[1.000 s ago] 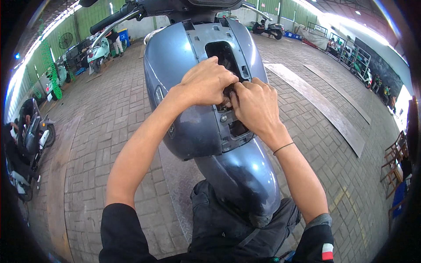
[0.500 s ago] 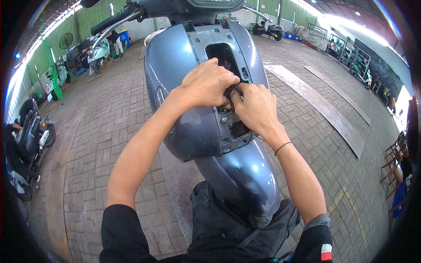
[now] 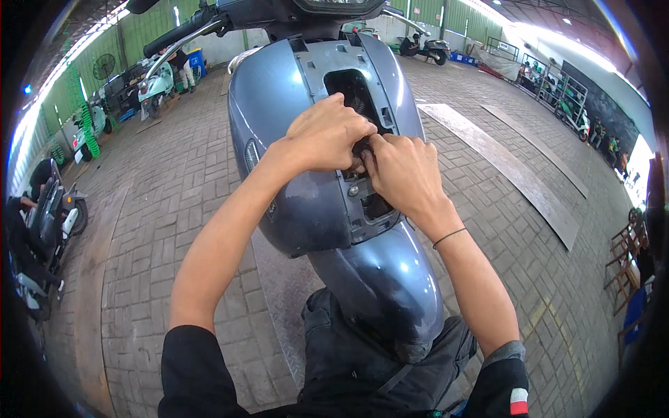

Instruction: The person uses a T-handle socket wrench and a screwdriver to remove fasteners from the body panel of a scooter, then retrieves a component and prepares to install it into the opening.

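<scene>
A blue-grey scooter (image 3: 275, 90) faces me, its front panel off so that a dark opening (image 3: 346, 82) with parts inside shows. Over the lower part of this opening, my left hand (image 3: 331, 134) is closed, fingers curled inward. Against it works my right hand (image 3: 405, 167), its thumb and fingers pinched together at the same spot. Whatever the fingertips hold is hidden by the hands. Just below them a round bolt head (image 3: 353, 190) sits on the frame strip. The front mudguard (image 3: 380, 279) curves down between my knees.
Handlebar grip and lever (image 3: 182, 35) jut out at the upper left. A metal plate (image 3: 502, 167) lies on the brick floor to the right. Other scooters (image 3: 157, 87) and people stand around the hall. Wooden chairs (image 3: 625, 268) are at the right edge.
Both hands stay at the opening. The right fingers have shifted very slightly to the left and closer against the left hand.
</scene>
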Demonstrator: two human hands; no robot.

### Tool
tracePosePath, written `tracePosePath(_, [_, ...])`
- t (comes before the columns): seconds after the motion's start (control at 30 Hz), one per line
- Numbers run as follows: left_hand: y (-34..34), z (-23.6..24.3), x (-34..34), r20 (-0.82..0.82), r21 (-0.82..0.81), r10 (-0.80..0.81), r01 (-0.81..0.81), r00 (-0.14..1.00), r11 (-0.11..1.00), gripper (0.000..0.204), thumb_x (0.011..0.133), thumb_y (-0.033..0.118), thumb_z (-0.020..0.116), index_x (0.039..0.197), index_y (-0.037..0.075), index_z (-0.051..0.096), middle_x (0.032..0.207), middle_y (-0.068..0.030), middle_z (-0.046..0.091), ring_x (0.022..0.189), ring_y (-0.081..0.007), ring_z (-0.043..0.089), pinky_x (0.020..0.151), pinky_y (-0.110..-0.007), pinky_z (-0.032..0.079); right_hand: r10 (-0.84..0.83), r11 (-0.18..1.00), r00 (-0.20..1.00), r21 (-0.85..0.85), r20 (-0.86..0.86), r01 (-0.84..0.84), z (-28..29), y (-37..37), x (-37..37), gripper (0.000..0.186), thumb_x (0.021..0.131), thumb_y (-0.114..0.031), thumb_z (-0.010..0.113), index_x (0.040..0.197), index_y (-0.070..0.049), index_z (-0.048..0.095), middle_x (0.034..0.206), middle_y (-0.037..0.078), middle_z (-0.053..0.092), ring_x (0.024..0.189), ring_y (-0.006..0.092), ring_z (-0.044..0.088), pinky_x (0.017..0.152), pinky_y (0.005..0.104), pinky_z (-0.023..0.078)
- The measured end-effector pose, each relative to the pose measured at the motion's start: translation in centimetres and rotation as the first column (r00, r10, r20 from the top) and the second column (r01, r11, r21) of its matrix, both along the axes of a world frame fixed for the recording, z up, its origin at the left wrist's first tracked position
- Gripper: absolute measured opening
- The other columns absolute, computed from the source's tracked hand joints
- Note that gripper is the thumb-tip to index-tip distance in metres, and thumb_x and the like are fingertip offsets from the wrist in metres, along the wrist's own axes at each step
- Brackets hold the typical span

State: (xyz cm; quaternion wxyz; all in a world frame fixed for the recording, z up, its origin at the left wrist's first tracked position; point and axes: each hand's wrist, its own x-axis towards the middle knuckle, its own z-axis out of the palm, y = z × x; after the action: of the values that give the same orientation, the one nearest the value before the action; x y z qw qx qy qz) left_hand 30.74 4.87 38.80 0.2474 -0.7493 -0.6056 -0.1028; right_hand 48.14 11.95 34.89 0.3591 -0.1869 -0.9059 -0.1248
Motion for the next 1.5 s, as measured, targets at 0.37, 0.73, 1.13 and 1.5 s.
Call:
tracePosePath(0.37, [-0.5, 0.5, 0.6, 0.016, -0.021, -0.018, 0.018, 1.0, 1.0, 0.045, 0.063, 0.017, 0.084, 0.107, 0.009, 0.078, 0.095, -0.005, 0.075, 0.083, -0.0279, 0.061, 0.082, -0.037, 0.048, -0.059, 0.893, 0.997, -0.45, -0.049, 0.031, 0.4, 0.0, -0.7, 0.031, 0.094, -0.028, 0.064, 0.091, 0.001, 0.077, 0.082, 0.028, 0.073, 0.081, 0.0478, 0.072, 0.076, 0.0566, 0.056])
tracePosePath(0.73, [-0.4, 0.3, 0.2, 0.006, -0.027, -0.024, 0.025, 1.0, 0.999, 0.042, 0.064, 0.015, 0.084, 0.105, 0.009, 0.078, 0.094, -0.0067, 0.076, 0.081, -0.0253, 0.062, 0.085, -0.036, 0.046, -0.009, 0.968, 1.0, -0.252, -0.007, 0.007, 0.5, -0.5, 0.0, 0.025, 0.092, -0.024, 0.067, 0.093, 0.0, 0.075, 0.082, 0.025, 0.073, 0.077, 0.0445, 0.073, 0.072, 0.054, 0.057])
tracePosePath(1.13, [-0.3, 0.0, 0.4, 0.037, 0.039, -0.049, 0.048, 0.998, 0.998, 0.046, 0.062, 0.017, 0.084, 0.107, 0.009, 0.077, 0.095, -0.0032, 0.073, 0.081, -0.0291, 0.059, 0.082, -0.037, 0.049, -0.045, 0.921, 0.998, -0.388, -0.045, 0.024, 0.3, -0.1, -0.5, 0.03, 0.092, -0.026, 0.067, 0.093, 0.002, 0.075, 0.083, 0.026, 0.073, 0.08, 0.0464, 0.073, 0.076, 0.0557, 0.057])
tracePosePath(1.5, [0.4, -0.6, -0.4, -0.019, 0.034, -0.07, 0.071, 0.997, 0.997, 0.046, 0.063, 0.018, 0.086, 0.106, 0.008, 0.077, 0.097, -0.0041, 0.075, 0.085, -0.0255, 0.064, 0.084, -0.036, 0.046, -0.072, 0.99, 0.996, -0.118, 0.051, 0.077, 0.2, -0.6, -0.3, 0.021, 0.091, -0.02, 0.067, 0.094, 0.0, 0.075, 0.08, 0.023, 0.074, 0.077, 0.0431, 0.074, 0.072, 0.0537, 0.057])
